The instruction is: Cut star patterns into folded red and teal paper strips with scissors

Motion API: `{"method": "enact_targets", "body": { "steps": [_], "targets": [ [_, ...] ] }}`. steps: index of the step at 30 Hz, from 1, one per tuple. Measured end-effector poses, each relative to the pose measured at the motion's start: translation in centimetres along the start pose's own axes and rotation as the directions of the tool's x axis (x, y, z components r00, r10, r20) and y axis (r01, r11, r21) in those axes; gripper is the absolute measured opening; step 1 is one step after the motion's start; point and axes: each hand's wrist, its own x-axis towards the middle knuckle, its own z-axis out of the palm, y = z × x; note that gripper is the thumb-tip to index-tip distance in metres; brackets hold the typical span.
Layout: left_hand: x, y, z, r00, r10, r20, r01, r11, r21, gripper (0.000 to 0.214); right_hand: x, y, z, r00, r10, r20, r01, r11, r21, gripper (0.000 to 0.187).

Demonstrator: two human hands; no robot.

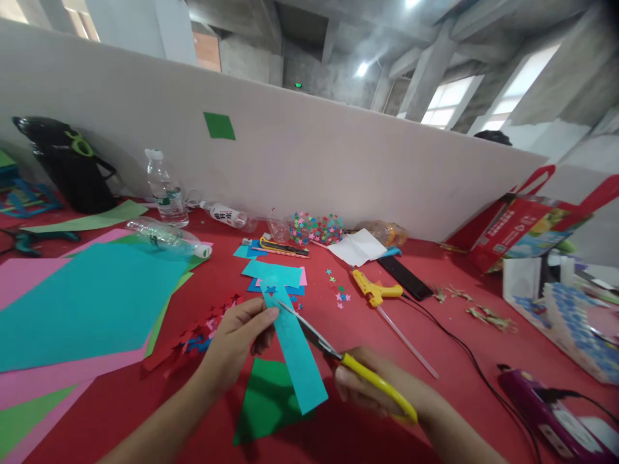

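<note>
The left hand (246, 327), reaching from lower left, pinches a long turquoise paper strip (300, 362) above the red table (457, 380); the right hand (356, 392) has its fingers closed around yellow-handled metal scissors (372, 378); these point leftward, across the strip

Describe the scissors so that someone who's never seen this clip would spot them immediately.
On the red table, the person's right hand is beside a turquoise paper strip. The scissors are in that hand, blades pointing up-left onto the strip. Metal blades ahead of the yellow handle set them apart from the yellow glue gun lying farther back.
</note>
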Motion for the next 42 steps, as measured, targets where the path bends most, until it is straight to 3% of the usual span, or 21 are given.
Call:
{"method": "enact_targets", "body": {
  "steps": [4, 10, 20, 23, 27, 31, 36, 42],
  "targets": [
    [0.1, -0.2, -0.1, 1.0, 0.0, -0.027, 0.0, 1.0, 0.013, 0.026, 0.0, 0.3, 0.8, 0.999, -0.035, -0.029, 0.035, 0.999, -0.005, 0.06],
    [0.0, -0.5, -0.1, 1.0, -0.013, -0.021, 0.013, 1.0, -0.006, 0.028, 0.4, 1.5, 1.2, 0.999, -0.044, -0.024, 0.044, 0.999, -0.032, 0.056],
    [0.0, -0.3, 0.0, 0.999, -0.033, -0.016, 0.031, 0.996, -0.079, 0.028, 0.6, 0.6, 1.4, 0.998, -0.047, -0.051, 0.051, 0.995, 0.081, 0.061],
    [-0.1, -0.2, 0.3, 0.998, -0.06, 0.017, 0.062, 0.987, -0.15, 0.026, 0.9, 0.7, 1.3, 0.999, -0.041, 0.002, 0.041, 0.993, 0.112, 0.054],
    [-0.4, 0.0, 0.9, 0.996, -0.084, 0.035, 0.089, 0.976, -0.2, 0.025, 1.2, 1.2, 1.3, 0.999, -0.032, -0.013, 0.034, 0.988, 0.149, 0.041],
    [-0.6, -0.2, 1.1, 0.999, -0.049, 0.0, 0.048, 0.983, -0.179, 0.025, 1.4, 1.7, 2.2, 0.998, -0.058, -0.037, 0.063, 0.986, 0.154, 0.044],
    [-0.6, -0.8, 1.3, 0.998, -0.02, -0.067, 0.006, 0.979, -0.204, 0.027, 1.6, 1.4, 4.1, 0.995, 0.027, -0.093, -0.008, 0.98, 0.199, 0.047],
    [-0.6, -1.6, 1.6, 0.992, -0.033, -0.12, 0.008, 0.979, -0.202, 0.03, 1.9, 1.8, 5.6, 0.99, 0.031, -0.138, 0.005, 0.967, 0.254, 0.053]
  ]
}}
